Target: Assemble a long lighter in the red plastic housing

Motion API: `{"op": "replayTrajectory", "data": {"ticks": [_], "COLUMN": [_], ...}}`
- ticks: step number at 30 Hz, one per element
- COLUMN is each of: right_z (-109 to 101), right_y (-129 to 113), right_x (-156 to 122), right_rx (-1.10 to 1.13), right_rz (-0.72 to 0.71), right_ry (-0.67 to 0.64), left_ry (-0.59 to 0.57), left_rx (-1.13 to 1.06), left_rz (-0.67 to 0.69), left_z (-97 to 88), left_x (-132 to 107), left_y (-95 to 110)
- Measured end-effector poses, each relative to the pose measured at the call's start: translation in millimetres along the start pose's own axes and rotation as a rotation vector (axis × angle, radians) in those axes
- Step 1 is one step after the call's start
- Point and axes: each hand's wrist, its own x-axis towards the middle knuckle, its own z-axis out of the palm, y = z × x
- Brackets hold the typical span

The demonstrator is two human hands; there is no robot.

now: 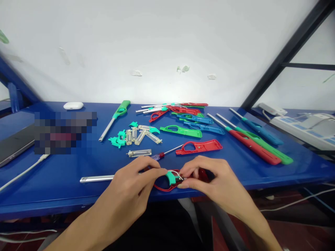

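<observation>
An opened red long-neck lighter (163, 189) lies at the table's front edge, its metal tube (95, 179) pointing left. Inside its shell sit a teal trigger (171, 178) and a thin white wire (178, 172). My left hand (138, 183) is closed over the neck end of the lighter, fingertips at the trigger. From the other side my right hand (209, 176) pinches beside the wire, close to a small dark part; what lies between its fingertips is hidden. Just behind are a screwdriver (162, 154) and a loose red shell half (200, 147).
Clear fuel tanks (140, 152) and teal triggers (119, 139) lie behind my hands. Several shell halves (180, 131) are piled farther back. Whole lighters lie right (251, 143) and left (121, 108). A phone (15, 143), white cable (23, 174) and earphone case (73, 105) are left.
</observation>
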Motion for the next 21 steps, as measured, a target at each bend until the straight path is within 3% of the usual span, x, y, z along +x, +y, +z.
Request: {"op": "replayTrajectory", "data": {"ticks": [21], "right_z": [0.8], "right_y": [-2.0], "right_x": [-0.1], "right_rx": [-0.074], "right_rz": [-0.036], "right_ry": [0.025], "left_ry": [0.019], "left_rx": [-0.043], "left_rz": [0.012], "left_z": [0.1], "left_x": [1.5], "left_y": [-1.3]}}
